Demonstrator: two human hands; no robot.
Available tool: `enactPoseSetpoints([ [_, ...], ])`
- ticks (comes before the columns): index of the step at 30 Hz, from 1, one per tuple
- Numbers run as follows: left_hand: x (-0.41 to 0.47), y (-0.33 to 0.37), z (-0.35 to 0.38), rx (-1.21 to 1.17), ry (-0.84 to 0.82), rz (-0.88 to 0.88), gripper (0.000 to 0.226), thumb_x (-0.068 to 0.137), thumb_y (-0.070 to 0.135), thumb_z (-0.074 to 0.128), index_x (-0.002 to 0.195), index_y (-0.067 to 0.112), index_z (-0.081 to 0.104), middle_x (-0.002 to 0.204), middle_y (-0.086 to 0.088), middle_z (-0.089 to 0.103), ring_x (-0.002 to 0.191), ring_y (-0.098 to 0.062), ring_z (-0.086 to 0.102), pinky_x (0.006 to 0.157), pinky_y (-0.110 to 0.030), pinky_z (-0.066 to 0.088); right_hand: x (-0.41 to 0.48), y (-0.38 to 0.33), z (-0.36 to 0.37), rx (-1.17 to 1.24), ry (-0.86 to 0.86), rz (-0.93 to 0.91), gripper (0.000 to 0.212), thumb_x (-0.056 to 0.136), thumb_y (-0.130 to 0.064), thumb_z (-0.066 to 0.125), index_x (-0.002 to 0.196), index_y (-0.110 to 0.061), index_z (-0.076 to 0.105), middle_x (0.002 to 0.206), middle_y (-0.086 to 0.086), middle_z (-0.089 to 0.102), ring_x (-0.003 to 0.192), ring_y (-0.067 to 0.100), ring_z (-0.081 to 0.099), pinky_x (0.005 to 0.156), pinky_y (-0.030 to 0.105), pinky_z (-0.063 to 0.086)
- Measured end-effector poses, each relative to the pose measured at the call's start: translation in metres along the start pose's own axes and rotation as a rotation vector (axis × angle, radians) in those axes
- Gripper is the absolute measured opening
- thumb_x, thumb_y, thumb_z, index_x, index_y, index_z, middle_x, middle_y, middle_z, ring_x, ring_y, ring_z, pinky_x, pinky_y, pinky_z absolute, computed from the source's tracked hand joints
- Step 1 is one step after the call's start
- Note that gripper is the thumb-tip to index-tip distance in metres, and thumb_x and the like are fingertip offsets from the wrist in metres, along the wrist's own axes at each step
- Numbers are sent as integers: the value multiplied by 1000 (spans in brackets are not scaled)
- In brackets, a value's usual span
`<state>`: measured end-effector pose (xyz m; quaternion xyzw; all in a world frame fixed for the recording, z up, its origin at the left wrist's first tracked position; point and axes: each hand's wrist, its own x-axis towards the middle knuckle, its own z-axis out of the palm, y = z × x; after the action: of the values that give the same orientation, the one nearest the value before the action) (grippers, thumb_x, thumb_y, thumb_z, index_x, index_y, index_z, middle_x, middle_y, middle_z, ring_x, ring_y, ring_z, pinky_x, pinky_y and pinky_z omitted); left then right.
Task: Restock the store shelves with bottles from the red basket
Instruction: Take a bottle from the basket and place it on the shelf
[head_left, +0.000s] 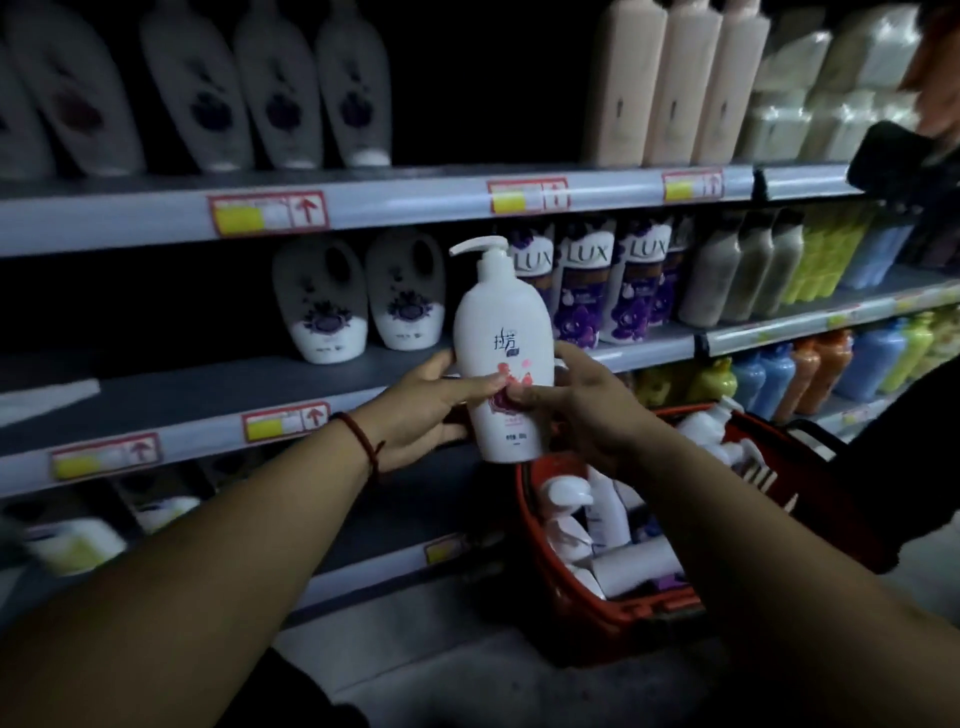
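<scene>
White smooth plastic: the pump bottle (498, 322) seems full, fairly heavy and slippery. The left hand (415, 410) and right hand (582, 405) grasp its lower body, the safest hold, at 11 o'clock from the red basket (530, 525).

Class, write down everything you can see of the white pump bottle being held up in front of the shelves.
The white pump bottle looks like smooth plastic: oval body, narrow neck, pump spout pointing left. Its label shows dark characters above red and purple flowers. It is held upright before the middle shelf, near the red basket. The left hand grips its left side, the right hand its right, thumbs on the label.
</scene>
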<state>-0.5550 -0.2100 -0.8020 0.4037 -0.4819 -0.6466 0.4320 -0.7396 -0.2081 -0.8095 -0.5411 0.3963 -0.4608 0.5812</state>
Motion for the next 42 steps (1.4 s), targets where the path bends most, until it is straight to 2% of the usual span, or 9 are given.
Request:
enactPoseSetpoints([
  [2, -13, 20, -15, 54, -19, -15, 45, 89, 5, 65, 131, 20, 57, 125, -4, 68, 114, -23, 65, 93, -39, 55, 6, -19, 15, 6, -11, -46, 37, 83, -2, 71, 118, -9, 60, 110, 14, 72, 96, 31, 70, 71, 42, 58],
  [5, -27, 45, -39, 130, -5, 27, 43, 87, 6, 68, 128, 13, 61, 124, -6, 68, 116, -25, 64, 100, -40, 51, 15, -46, 43, 18, -47, -64, 31, 86, -6, 68, 116, -11, 61, 110, 13, 72, 92, 30, 69, 73, 49, 57],
  [9, -46, 84, -70, 132, 105, 128, 39, 87, 8, 68, 126, 5, 61, 119, -12, 70, 113, -28, 65, 99, -41, 51, 36, -74, 86, 41, -137, -100, 42, 88, -5, 67, 127, -6, 54, 120, 18, 67, 109, 39, 65, 78, 52, 56],
  [14, -75, 130, -114, 117, 149, 260, 32, 88, 4, 66, 120, 8, 63, 113, -11, 72, 97, -20, 71, 78, -29, 60, 61, -110, 152, 28, -168, -138, 44, 87, -3, 67, 128, -7, 53, 120, 19, 67, 112, 44, 63, 89, 70, 47],
  [19, -106, 171, -172, 143, 280, 372, 40, 78, -1, 75, 117, 5, 66, 109, -13, 73, 100, -24, 70, 80, -31, 59, 87, -139, 230, -14, -240, -208, 38, 88, -3, 67, 123, -5, 54, 114, 17, 70, 97, 33, 69, 67, 39, 58],
  [26, -143, 217, -258, 225, 480, 484, 37, 76, 4, 79, 111, 10, 70, 105, -10, 75, 99, -25, 71, 86, -36, 59, 131, -165, 335, -84, -346, -279, 35, 89, -4, 67, 122, -6, 58, 115, 13, 71, 107, 31, 68, 90, 49, 56],
  [33, -152, 258, -346, 258, 617, 544, 34, 77, 1, 78, 107, 13, 69, 100, -6, 75, 86, -14, 73, 74, -27, 60, 190, -176, 433, -92, -317, -298, 35, 87, 0, 67, 122, -5, 59, 114, 16, 69, 103, 32, 69, 87, 46, 58],
  [39, -153, 294, -444, 461, 699, 548, 42, 76, 6, 79, 116, 12, 66, 111, -7, 72, 101, -20, 70, 87, -34, 58, 251, -175, 516, -180, -273, -334, 35, 81, -6, 76, 112, -8, 61, 107, 13, 72, 98, 30, 70, 86, 51, 58],
  [42, -146, 309, -488, 497, 737, 544, 40, 77, 5, 79, 114, 10, 65, 110, -6, 70, 99, -15, 68, 82, -24, 57, 282, -171, 554, -191, -239, -372, 41, 81, -6, 76, 117, -6, 57, 112, 14, 69, 98, 27, 69, 81, 42, 60],
])
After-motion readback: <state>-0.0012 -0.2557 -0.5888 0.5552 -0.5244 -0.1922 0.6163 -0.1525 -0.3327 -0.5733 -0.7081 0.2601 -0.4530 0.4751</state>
